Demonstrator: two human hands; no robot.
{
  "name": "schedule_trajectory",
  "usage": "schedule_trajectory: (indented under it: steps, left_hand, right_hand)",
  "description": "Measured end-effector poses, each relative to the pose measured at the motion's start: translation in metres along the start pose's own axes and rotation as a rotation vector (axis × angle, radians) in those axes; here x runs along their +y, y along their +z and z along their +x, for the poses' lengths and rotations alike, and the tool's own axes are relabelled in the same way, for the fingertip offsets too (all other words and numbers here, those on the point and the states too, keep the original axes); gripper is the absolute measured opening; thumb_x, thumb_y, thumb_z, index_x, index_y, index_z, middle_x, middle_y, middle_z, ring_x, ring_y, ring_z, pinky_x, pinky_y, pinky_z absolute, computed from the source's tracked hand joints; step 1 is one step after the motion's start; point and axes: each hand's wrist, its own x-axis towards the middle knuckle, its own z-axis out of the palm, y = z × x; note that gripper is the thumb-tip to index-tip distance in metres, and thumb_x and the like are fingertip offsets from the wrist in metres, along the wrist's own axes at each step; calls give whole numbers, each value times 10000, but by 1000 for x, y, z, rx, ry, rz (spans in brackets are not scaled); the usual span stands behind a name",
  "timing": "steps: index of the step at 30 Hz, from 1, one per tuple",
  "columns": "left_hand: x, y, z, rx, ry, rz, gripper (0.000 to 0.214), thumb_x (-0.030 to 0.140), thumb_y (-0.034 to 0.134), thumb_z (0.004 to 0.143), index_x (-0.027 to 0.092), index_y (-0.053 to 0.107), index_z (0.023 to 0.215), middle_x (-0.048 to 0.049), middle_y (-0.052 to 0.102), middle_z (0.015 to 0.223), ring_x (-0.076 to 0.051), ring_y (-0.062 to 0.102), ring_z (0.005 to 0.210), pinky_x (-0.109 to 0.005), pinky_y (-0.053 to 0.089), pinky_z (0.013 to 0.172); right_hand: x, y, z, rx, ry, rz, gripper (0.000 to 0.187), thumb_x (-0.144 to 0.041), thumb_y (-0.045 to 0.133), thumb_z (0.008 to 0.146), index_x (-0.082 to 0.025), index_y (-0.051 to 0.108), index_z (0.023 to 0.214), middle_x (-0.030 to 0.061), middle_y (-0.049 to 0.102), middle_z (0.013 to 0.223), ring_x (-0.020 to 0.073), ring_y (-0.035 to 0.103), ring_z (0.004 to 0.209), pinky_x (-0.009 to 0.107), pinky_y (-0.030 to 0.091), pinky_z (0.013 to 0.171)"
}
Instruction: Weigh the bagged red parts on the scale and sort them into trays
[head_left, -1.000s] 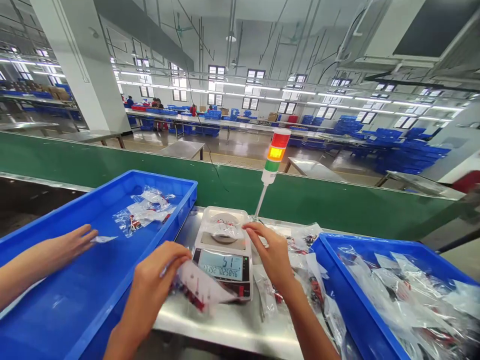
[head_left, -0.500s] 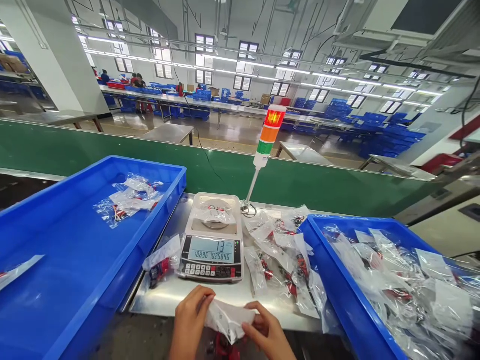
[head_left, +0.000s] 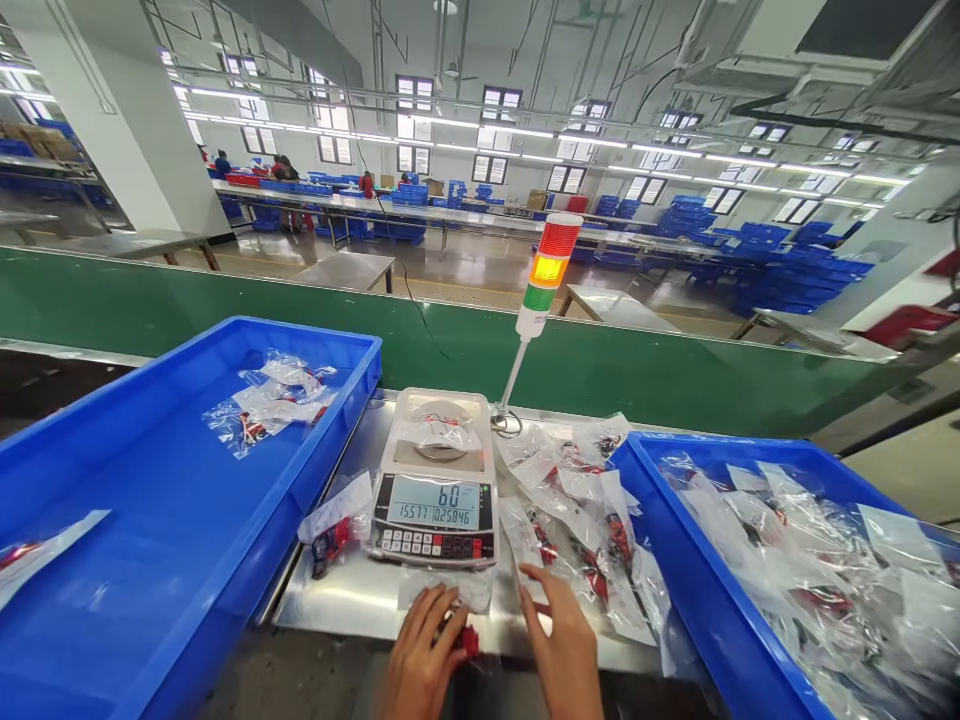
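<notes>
Wrists are cut off at the frame's lower edge. A clear packet [head_left: 448,588] lies before the scale [head_left: 439,500] at the table [head_left: 349,602] edge, half hidden under the left hand's [head_left: 421,665] curled fingers, grip unclear; the right hand [head_left: 564,650] rests flat, fingers extended, just beside it.

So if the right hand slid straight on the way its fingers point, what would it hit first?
Probably the loose clear bags beside the scale; the right hand ends just short of them, though depth is unclear.

Factory packing hall: green conveyor belt [head_left: 300,330], blue trays [head_left: 172,480], counting scale [head_left: 437,480].
</notes>
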Motion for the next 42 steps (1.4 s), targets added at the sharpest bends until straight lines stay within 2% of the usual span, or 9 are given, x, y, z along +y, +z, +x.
schedule_trajectory:
  steps: [5, 14, 18, 21, 25, 29, 34, 39, 42]
  left_hand:
    - [4, 19, -2, 57, -178, -120, 521, 32, 415, 954, 282, 591, 1376, -60, 689, 1309, -213, 603, 1297, -358, 570, 1049]
    - [10, 10, -4, 134, -285, -194, 392, 114, 401, 994, 254, 634, 1277, -63, 682, 1306, -224, 613, 1283, -343, 573, 1046]
    - [-3, -27, 57, 263, -207, -187, 338, 115, 459, 985, 251, 622, 1249, -74, 697, 1245, -216, 632, 1248, -335, 589, 1011]
    - [-27, -56, 129, 350, -179, -149, 319, 104, 476, 982, 226, 617, 1241, -90, 686, 1256, -237, 593, 1287, -427, 517, 1100]
    - [-64, -69, 203, 30, -169, -228, 318, 80, 606, 886, 194, 673, 1176, -92, 681, 1296, -289, 568, 1306, -483, 460, 1131]
    - [-84, -62, 230, 16, -214, -277, 153, 84, 621, 835, 202, 712, 798, -29, 773, 936, -219, 718, 953, -350, 563, 931]
    - [-105, -85, 247, 308, -517, -260, 164, 202, 567, 888, 172, 728, 883, -51, 772, 878, -191, 717, 798, -291, 558, 766]
    - [-131, -160, 240, 713, -774, -167, 222, 273, 599, 884, 114, 719, 982, -44, 752, 846, -181, 716, 748, -277, 565, 704]
    - [-130, -200, 213, 947, -858, -72, 251, 316, 672, 847, 109, 726, 979, -27, 748, 870, -209, 723, 829, -346, 585, 814]
  right_hand:
    - [38, -9, 5, -16, -294, -262, 381, -401, 555, 957, -280, 675, 1297, 70, 608, 1432, 347, 480, 1395, 560, 494, 1080]
    - [46, -45, 8, 153, -112, -189, 413, -534, 500, 972, -260, 775, 1111, 59, 749, 1202, 329, 711, 1102, 449, 593, 907]
    - [23, -74, 12, 378, 186, -163, 627, -792, 570, 804, -243, 801, 1003, 56, 793, 859, 300, 734, 734, 359, 563, 623]
    - [0, -90, 18, 556, 287, -65, 731, -858, 588, 716, -198, 785, 960, 94, 783, 879, 325, 706, 785, 383, 534, 682]
    - [-30, -103, 32, 603, 273, 98, 686, -790, 682, 676, -172, 763, 965, 125, 777, 965, 349, 689, 888, 433, 518, 835]
    - [-64, -103, 63, 616, 123, 164, 557, -680, 711, 718, -163, 763, 919, 116, 773, 932, 320, 683, 874, 431, 526, 831]
    - [-115, -69, 132, 497, -182, 387, 338, -490, 694, 811, -173, 759, 907, 86, 779, 905, 261, 708, 845, 406, 565, 823]
    - [-125, -33, 166, -47, -346, 468, 267, -383, 645, 866, -233, 753, 1058, 75, 738, 1223, 265, 639, 1214, 479, 444, 1102]
    - [-106, -34, 151, -36, -308, 370, 275, -386, 632, 889, -248, 750, 1095, 69, 729, 1236, 271, 619, 1234, 511, 402, 1128]
